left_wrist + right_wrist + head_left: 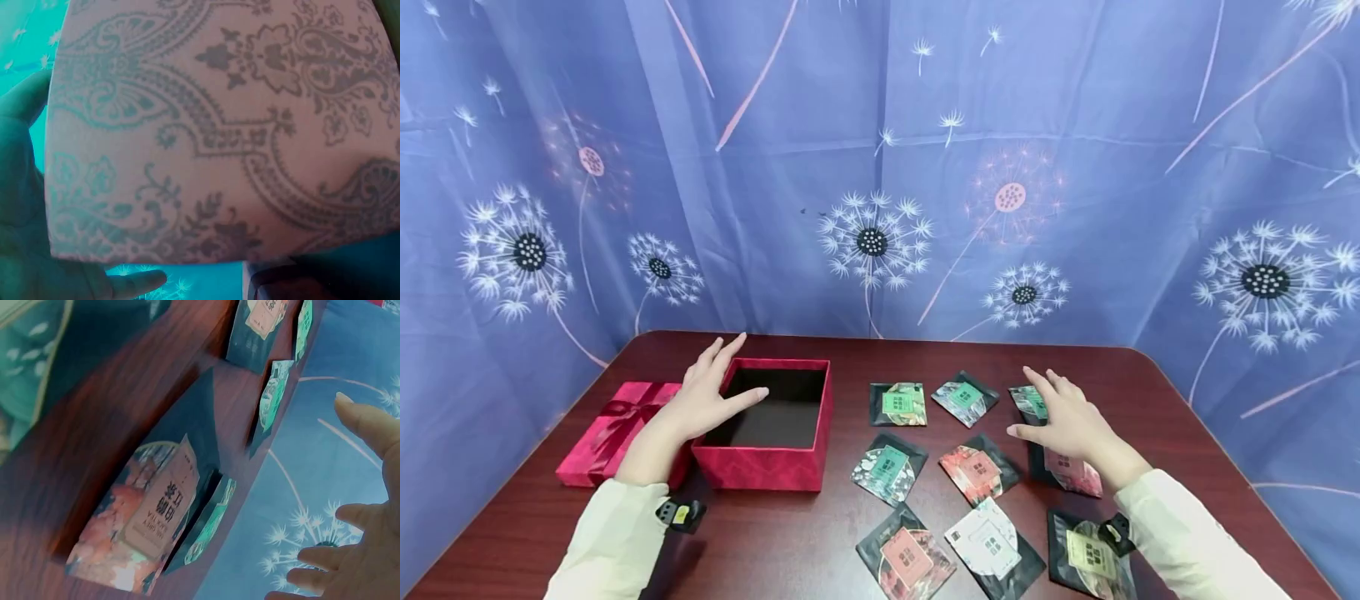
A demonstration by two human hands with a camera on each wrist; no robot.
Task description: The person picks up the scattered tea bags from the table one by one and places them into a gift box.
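Note:
My left hand hovers at the left rim of an uncovered red gift box, fingers extended and thumb over the opening. The box's dark inside shows no contents. A patterned box surface fills most of the left wrist view, with part of the left hand beside it. Over the right-hand tea sachets, my right hand has its fingers spread and holds nothing. It partly hides a green-labelled sachet and a pink-labelled sachet. In the right wrist view, that pink-labelled sachet lies below the hand.
The red lid with a ribbon bow lies left of the box. Several more black tea sachets, such as a white-labelled one and a yellow-labelled one, are spread over the dark wooden table. A blue dandelion curtain hangs behind.

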